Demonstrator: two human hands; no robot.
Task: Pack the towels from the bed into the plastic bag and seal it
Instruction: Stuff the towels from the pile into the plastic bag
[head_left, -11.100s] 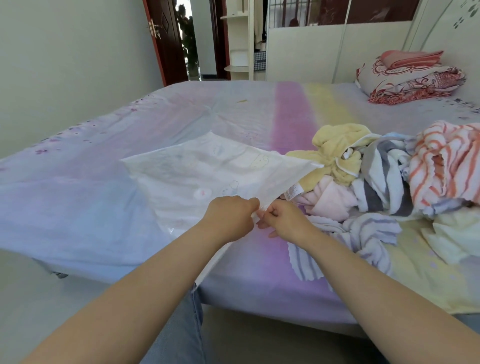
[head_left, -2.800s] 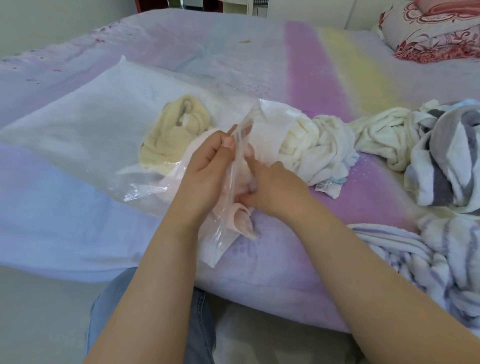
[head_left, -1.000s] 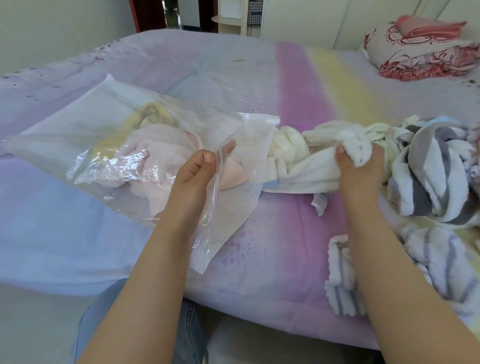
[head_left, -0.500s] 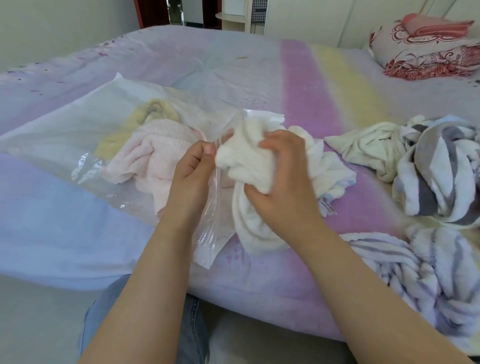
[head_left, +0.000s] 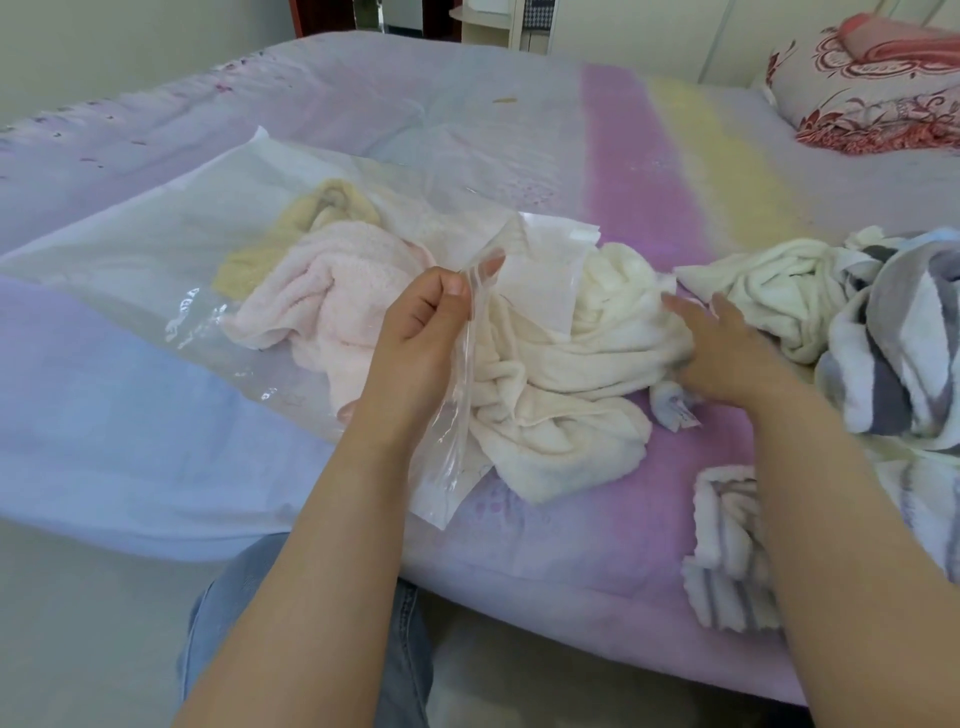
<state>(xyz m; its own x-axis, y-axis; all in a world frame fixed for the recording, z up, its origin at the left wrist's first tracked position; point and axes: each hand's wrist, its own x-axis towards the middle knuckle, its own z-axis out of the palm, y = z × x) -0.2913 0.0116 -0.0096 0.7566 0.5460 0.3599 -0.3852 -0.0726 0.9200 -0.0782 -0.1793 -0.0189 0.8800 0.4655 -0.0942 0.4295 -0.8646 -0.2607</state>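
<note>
A clear plastic bag (head_left: 156, 260) lies on the bed with its mouth toward the right. Inside it sit a yellow towel (head_left: 311, 213) and a pink towel (head_left: 322, 301). My left hand (head_left: 421, 332) pinches the upper lip of the bag's mouth and lifts it. A cream towel (head_left: 571, 374) lies bunched at the mouth, partly under the raised lip. My right hand (head_left: 727, 348) rests on the towel's right end with its fingers straight. Another cream towel (head_left: 769, 286), a grey-striped towel (head_left: 904, 353) and a second striped towel (head_left: 727, 551) lie to the right.
The bed (head_left: 623, 156) has a pastel sheet, and its near edge runs just in front of my knees. A patterned pillow with a folded pink cloth (head_left: 872, 93) sits at the far right. A doorway and a shelf stand behind the bed.
My right hand has let go of the cream towel at the bag's mouth and moved right, now lying flat on the towel's end. My left hand keeps the bag's lip raised.
</note>
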